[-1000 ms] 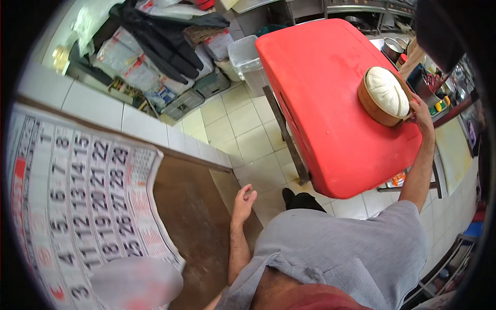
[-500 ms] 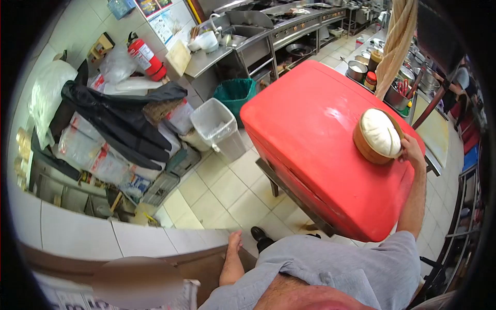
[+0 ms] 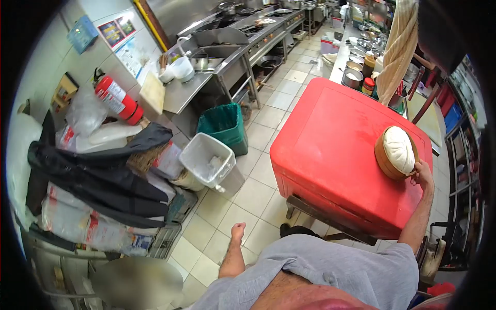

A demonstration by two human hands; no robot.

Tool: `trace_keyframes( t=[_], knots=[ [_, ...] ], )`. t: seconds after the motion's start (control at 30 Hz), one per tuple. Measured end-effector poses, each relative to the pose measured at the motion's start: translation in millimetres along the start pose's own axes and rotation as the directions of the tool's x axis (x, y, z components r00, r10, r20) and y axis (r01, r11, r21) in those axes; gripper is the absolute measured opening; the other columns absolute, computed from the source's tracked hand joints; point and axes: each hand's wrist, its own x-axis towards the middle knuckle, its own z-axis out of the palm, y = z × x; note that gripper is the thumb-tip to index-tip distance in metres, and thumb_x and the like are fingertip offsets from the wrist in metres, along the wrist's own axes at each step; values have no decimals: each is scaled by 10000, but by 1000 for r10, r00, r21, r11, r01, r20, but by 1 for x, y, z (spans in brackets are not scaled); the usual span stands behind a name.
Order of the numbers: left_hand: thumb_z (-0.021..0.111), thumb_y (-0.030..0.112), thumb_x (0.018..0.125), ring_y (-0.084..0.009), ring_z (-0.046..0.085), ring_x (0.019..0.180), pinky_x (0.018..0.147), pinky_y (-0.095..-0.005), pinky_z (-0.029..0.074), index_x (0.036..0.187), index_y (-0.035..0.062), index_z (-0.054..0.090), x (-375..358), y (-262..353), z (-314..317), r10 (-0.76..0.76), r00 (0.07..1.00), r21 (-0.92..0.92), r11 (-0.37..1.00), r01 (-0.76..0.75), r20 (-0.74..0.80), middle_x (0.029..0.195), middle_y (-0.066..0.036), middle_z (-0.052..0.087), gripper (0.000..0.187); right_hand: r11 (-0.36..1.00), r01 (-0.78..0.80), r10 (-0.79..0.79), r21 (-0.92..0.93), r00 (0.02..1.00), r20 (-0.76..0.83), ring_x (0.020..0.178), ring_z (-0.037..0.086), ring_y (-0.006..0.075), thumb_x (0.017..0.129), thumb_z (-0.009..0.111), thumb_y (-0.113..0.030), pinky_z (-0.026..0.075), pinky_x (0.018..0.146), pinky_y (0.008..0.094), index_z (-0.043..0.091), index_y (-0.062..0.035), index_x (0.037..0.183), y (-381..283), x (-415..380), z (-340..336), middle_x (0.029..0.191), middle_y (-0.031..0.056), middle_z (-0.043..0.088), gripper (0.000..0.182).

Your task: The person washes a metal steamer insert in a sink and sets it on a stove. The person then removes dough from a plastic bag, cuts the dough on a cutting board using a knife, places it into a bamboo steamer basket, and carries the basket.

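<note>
A round wooden basket (image 3: 386, 160) stands on the right part of a red box lid (image 3: 330, 134), with a pale, creased dough-like mass (image 3: 399, 150) inside it. My right hand (image 3: 422, 174) grips the basket's near right rim, fingers bent around the edge. Away from the box, my left hand (image 3: 238, 230) hangs over the tiled floor at lower centre, its fingers curled closed with nothing visible in them.
A white bin (image 3: 207, 164) and a green bin (image 3: 223, 129) stand left of the red box. Bags and black cloth (image 3: 93, 175) are piled at left. A cloth (image 3: 399, 51) hangs beside pots at upper right. Stoves line the back.
The view has shifted, so the red box and basket appear farther right and lower. My right hand keeps hold of the basket. My left hand now shows over the floor tiles.
</note>
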Motion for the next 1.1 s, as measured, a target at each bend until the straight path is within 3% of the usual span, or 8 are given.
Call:
trace_keyframes(
  t=[0.23,0.47,0.57,0.67,0.77,0.83,0.93,1.1],
  knots=[
    [653,356,721,-270,604,931,816,-363,463,972,7,631,74,-19,-44,-21,997,416,909,-10,71,962,-164,643,430,1000,-22,23,9,993,-113,287,416,124,775,437,-151,306,236,247,527,-40,844,-14,10,41,502,34,483,159],
    [628,391,721,-288,606,914,827,-360,462,924,21,654,199,46,-101,-83,969,656,749,-94,234,949,-173,643,423,998,-50,41,-25,956,-289,275,407,124,765,437,-151,293,232,246,523,-40,790,-30,2,94,471,43,474,142],
    [645,370,708,-296,619,856,776,-372,472,857,35,670,255,105,-109,-70,972,561,825,-69,224,905,-160,656,368,997,-72,70,12,901,-429,267,402,125,748,423,-132,286,227,247,506,-37,739,-38,-13,126,445,50,460,127],
    [650,316,716,-275,626,849,759,-361,475,885,16,661,321,172,-103,162,934,503,806,-311,318,886,-172,656,345,994,-102,111,45,862,-494,264,398,127,736,421,-127,282,222,248,504,-32,737,-51,-20,152,443,54,458,125],
    [638,325,736,-274,623,870,787,-367,472,942,-11,642,359,256,-76,427,816,359,746,-562,390,900,-182,651,393,991,-121,133,56,846,-517,261,394,128,727,422,-126,279,219,247,502,-28,734,-60,-16,168,439,56,454,128],
    [637,329,750,-276,610,912,827,-365,461,999,-9,625,386,298,-44,403,797,296,775,-559,449,956,-182,641,420,991,-123,132,52,839,-527,264,395,127,724,425,-124,279,220,248,505,-29,724,-83,-16,188,442,53,456,124],
    [628,336,778,-278,581,971,847,-362,451,1077,11,596,396,364,11,500,665,234,673,-702,554,1074,-178,599,443,993,-102,115,54,833,-541,265,395,120,725,425,-119,281,222,243,507,-30,714,-124,-3,220,446,46,457,122],
    [630,340,787,-243,587,944,825,-350,459,1093,19,590,388,467,85,447,575,135,698,-703,685,1061,-168,604,445,997,-51,70,51,863,-501,258,386,107,729,416,-83,283,217,237,525,-10,763,-173,56,252,458,37,469,135]
  ],
)
